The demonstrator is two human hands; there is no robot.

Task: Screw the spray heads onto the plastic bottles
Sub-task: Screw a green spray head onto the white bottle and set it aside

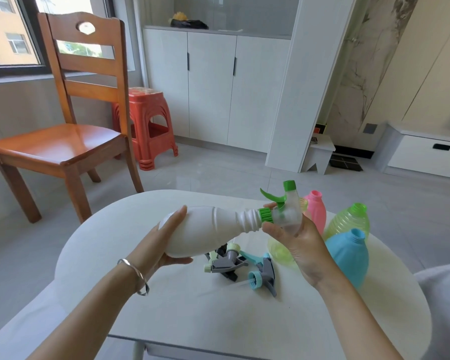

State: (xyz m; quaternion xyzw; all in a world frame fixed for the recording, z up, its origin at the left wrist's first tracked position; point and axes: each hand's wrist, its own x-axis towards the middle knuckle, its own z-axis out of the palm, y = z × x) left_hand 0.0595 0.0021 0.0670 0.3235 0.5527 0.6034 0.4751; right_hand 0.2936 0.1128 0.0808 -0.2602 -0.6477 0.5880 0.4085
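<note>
A white plastic bottle (205,229) lies sideways in the air above the white table (182,307), neck pointing right. My left hand (166,240) holds its base, fingers and thumb curled round it. A green and clear spray head (283,203) sits on the bottle's neck by its green collar, and my right hand (296,240) grips the head's clear body. On the table lie a grey spray head with pale green cap (226,261) and a grey and blue spray head (263,274). Open-necked bottles stand at the right: pink (316,209), yellow-green (348,222), blue (348,255).
Another yellow-green bottle (278,250) shows partly behind my right hand. A wooden chair (63,141) stands beyond the table at the left, a red plastic stool (151,126) behind it. White cabinets (213,84) line the far wall.
</note>
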